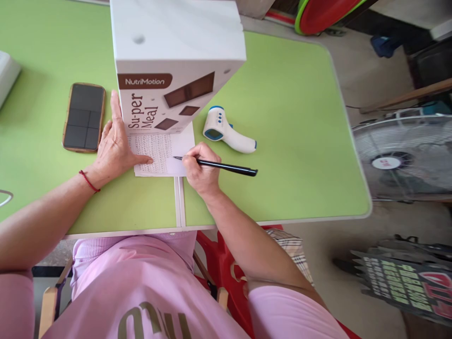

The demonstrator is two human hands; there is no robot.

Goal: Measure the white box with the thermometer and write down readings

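Observation:
My right hand (203,168) grips a black pen (229,167), its tip over the blank right part of a sheet of paper (178,165). Dense handwriting covers the left part of that sheet. My left hand (118,143) lies with fingers spread, the thumb on the paper and the other fingers along the left side of a white NutriMotion box (180,35). The box stands upright and hides the sheet's far part. Just beyond my right hand rests a white and blue infrared thermometer (226,132).
Left of my left hand lies a smartphone (84,117) in a brown case. A white object (7,77) sits at the green table's (293,127) left side. To the right are a large fan (399,157) and a dark printed sign (406,278); a red chair (226,263) stands below the edge.

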